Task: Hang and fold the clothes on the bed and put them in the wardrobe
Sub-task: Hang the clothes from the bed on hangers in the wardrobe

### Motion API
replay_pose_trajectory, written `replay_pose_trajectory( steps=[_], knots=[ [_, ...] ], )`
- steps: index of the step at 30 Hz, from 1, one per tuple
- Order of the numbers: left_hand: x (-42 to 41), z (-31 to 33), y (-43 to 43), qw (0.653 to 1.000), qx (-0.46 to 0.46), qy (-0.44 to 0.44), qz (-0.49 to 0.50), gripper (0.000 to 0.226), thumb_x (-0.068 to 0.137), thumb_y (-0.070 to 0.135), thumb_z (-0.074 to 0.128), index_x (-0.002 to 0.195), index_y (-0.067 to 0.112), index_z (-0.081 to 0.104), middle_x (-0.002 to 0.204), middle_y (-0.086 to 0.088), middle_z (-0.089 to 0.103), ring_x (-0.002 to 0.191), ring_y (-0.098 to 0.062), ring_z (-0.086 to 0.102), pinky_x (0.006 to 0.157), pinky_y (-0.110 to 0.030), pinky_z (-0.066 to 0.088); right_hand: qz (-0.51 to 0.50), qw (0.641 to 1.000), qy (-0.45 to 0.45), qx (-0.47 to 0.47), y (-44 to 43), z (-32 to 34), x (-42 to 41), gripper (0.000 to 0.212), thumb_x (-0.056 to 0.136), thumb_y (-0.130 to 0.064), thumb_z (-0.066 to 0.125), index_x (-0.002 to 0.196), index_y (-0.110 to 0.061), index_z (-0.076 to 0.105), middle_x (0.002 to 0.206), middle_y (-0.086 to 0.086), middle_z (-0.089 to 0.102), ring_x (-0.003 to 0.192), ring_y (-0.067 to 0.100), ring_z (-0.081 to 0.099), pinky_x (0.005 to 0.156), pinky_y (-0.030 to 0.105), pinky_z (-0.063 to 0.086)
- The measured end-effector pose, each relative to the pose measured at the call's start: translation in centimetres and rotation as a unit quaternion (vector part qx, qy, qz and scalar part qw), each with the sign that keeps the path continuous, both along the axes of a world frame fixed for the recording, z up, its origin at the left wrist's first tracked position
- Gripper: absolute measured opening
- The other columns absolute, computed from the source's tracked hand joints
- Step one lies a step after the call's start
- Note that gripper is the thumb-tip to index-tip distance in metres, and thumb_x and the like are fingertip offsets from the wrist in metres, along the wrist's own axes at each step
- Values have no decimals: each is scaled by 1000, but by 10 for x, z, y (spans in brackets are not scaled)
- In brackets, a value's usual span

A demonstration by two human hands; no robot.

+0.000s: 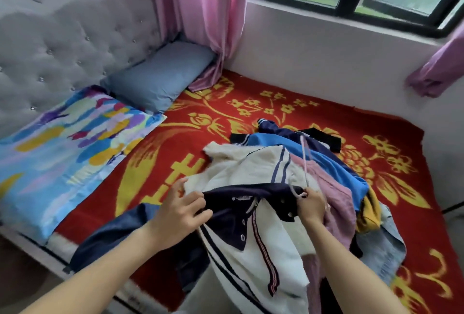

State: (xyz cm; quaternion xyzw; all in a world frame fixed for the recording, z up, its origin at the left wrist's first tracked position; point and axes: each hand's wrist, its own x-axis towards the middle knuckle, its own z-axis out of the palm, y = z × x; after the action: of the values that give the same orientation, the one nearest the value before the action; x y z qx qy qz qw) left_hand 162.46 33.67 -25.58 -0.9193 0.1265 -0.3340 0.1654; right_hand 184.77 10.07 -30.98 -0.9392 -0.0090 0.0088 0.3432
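White jacket (251, 238) lies on the clothes pile (334, 163) at the near edge of the bed (276, 102). The left hand (179, 209) grips the left end of its navy collar (251, 194), and the right hand (310, 207) pinches the right end.

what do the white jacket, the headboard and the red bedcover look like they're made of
White jacket: soft fleece or plush, judging by its fuzzy, matte nap.
Headboard: probably velvet-like upholstery, grey and tufted, with shiny studs in the dimples.
Red bedcover: likely a woven blanket, matte, with a yellow flower pattern.
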Motion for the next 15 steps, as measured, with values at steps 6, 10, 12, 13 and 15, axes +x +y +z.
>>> replay_pose_trajectory(
  steps=[6, 10, 12, 13, 15],
  knots=[
    [39, 47, 53, 998, 28, -50, -34, 34, 78, -2, 46, 72, 20, 72, 69, 1, 61, 79, -17, 68, 95, -51, 33, 11, 981, -156, 113, 1, 117, 26, 32, 70, -23, 52, 78, 4, 67, 76, 23, 64, 76, 33, 58, 65, 34, 32],
    [74, 92, 67, 990, 20, -130, -49, 33, 83, 2, 45, 75, 18, 73, 76, 2, 69, 82, -22, 69, 92, -50, 33, -44, 961, -230, 150, -13, 184, 34, 18, 74, -14, 60, 74, 2, 68, 68, 22, 65, 65, 22, 53, 60, 32, 34],
    [89, 112, 69, 983, 23, -174, -48, 31, 86, 6, 47, 75, 17, 74, 81, 4, 71, 83, -22, 69, 92, -49, 31, -68, 950, -238, 189, -25, 209, 34, 8, 76, -4, 62, 78, 1, 67, 73, 18, 65, 68, 24, 53, 68, 46, 44],
    [96, 122, 69, 979, 19, -197, -48, 30, 87, 7, 48, 76, 17, 75, 82, 5, 72, 84, -23, 69, 92, -48, 31, -74, 945, -242, 208, -30, 221, 33, 5, 75, -2, 62, 78, -1, 66, 73, 15, 63, 69, 24, 54, 71, 50, 46],
    [109, 144, 70, 970, 7, -238, -50, 30, 89, 9, 48, 78, 16, 75, 87, 5, 73, 90, -25, 64, 93, -47, 30, -87, 929, -265, 242, -38, 245, 24, 7, 71, -3, 63, 73, -9, 62, 68, 8, 61, 64, 21, 56, 67, 46, 49]
  ],
)
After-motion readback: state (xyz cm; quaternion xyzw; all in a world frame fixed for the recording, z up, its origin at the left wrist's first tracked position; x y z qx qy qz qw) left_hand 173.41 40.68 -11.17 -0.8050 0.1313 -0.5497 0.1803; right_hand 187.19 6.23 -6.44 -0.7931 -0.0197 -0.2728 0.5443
